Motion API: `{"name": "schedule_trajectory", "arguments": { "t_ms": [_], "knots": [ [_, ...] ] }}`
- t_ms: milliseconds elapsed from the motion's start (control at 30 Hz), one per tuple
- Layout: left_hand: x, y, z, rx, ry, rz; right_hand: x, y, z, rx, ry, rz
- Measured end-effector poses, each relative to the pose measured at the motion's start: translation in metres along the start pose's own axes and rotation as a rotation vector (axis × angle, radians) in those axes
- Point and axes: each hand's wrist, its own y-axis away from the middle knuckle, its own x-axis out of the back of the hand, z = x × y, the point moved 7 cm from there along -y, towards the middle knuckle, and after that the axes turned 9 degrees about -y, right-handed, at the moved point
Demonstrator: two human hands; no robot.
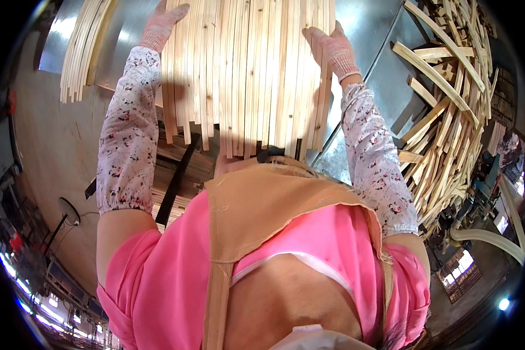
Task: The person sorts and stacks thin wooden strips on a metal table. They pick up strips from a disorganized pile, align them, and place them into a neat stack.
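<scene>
A broad row of pale wooden strips (245, 76) lies side by side in front of me, their near ends uneven. My left hand (160, 26), in a pinkish knit glove, presses against the row's left edge with the thumb over the top. On the opposite edge my right hand (334, 49), gloved the same way, grips the outermost strips, its thumb lying across them. Between them the two hands clasp the row from both sides. The far ends of the strips run out of view at the top.
A smaller bundle of strips (87, 46) lies at the far left. The metal tabletop (361, 111) shows beside the row. A tangled heap of offcut strips (449, 128) rises at the right. Under the row's near ends, more wood (181, 169) and a dark strap (178, 181) are visible.
</scene>
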Motion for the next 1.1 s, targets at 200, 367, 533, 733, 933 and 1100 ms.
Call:
{"name": "schedule_trajectory", "arguments": {
  "t_ms": [200, 367, 533, 733, 933, 1100],
  "knots": [
    [0.001, 0.030, 0.006, 0.032, -0.191, 0.045, -0.004, 0.003, 0.014, 0.067, -0.233, -0.173],
    [-0.011, 0.041, 0.027, -0.092, 0.109, 0.045, 0.015, 0.018, 0.019, 0.073, -0.782, -0.156],
    [0.043, 0.042, 0.121, -0.122, 0.273, -0.201, 0.095, 0.038, -0.075, 0.392, -0.808, -0.106],
    [0.073, 0.098, 0.382, -0.800, 0.198, -0.002, 0.236, 0.087, -0.220, 0.852, -0.680, 0.124],
    [0.074, 0.037, 0.337, -0.625, -0.343, 0.292, 0.236, 0.063, -0.169, 0.669, -0.002, 0.388],
    [0.009, 0.062, 0.155, -0.285, -0.806, 0.125, 0.154, 0.091, -0.082, 0.887, 0.009, 0.203]
  ]
}}
